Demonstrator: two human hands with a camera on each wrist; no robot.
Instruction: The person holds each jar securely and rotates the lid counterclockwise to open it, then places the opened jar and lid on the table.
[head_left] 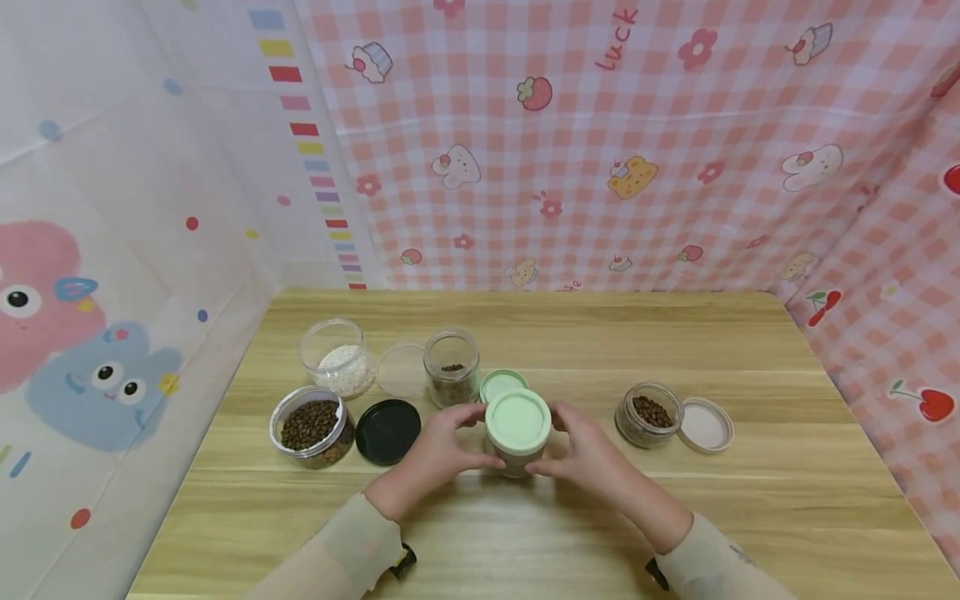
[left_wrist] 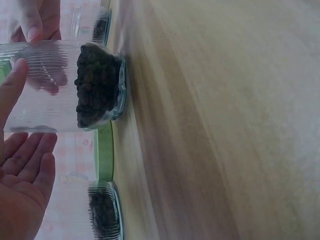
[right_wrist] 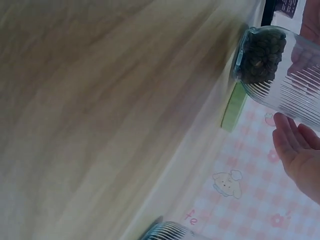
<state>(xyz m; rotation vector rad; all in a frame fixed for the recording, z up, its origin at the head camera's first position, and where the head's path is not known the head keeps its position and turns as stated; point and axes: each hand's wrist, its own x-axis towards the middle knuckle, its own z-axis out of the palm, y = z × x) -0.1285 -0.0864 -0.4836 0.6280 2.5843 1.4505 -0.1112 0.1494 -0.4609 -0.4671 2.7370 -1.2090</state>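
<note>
Both hands surround a clear ribbed glass jar (left_wrist: pixel 97 87) with a pale green lid (head_left: pixel 517 419), which stands upright at the middle of the table. Dark brown coffee beans (right_wrist: pixel 262 55) fill its lower part. My left hand (head_left: pixel 442 446) holds the left side, thumb in front and fingers towards the back. On the opposite side my right hand (head_left: pixel 581 446) holds it the same way. Behind this jar lies another green lid (head_left: pixel 501 382), partly hidden. An uncovered glass jar (head_left: pixel 452 367) with some beans stands just behind the left hand.
At left are a wide tub of beans (head_left: pixel 311 425), a clear tub of white grains (head_left: pixel 337 358), a black lid (head_left: pixel 387 431) and a clear lid (head_left: pixel 401 369). At right, an uncovered bean jar (head_left: pixel 648 414) stands beside a white lid (head_left: pixel 707 425). Patterned curtains (head_left: pixel 585 225) hang behind the table.
</note>
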